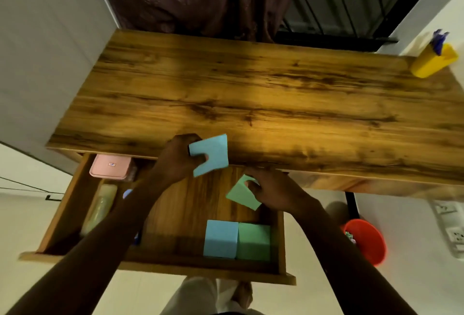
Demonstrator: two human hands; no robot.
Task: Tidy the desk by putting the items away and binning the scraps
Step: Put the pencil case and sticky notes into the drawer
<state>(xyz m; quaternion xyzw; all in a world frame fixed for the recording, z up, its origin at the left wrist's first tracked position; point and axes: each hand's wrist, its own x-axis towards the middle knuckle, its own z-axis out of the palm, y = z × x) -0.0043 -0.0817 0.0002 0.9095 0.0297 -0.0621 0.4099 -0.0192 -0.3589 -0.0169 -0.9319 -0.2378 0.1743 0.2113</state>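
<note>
Hovering over the drawer (180,214) — left hand (175,159) pinches blue note (213,151), right hand (273,191) green note (241,195).

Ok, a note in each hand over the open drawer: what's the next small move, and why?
Probably lower the right hand and lay its green note on the green stack in the drawer: it lies nearest that hand, beside the blue stack that matches the left hand's blue note.
</note>
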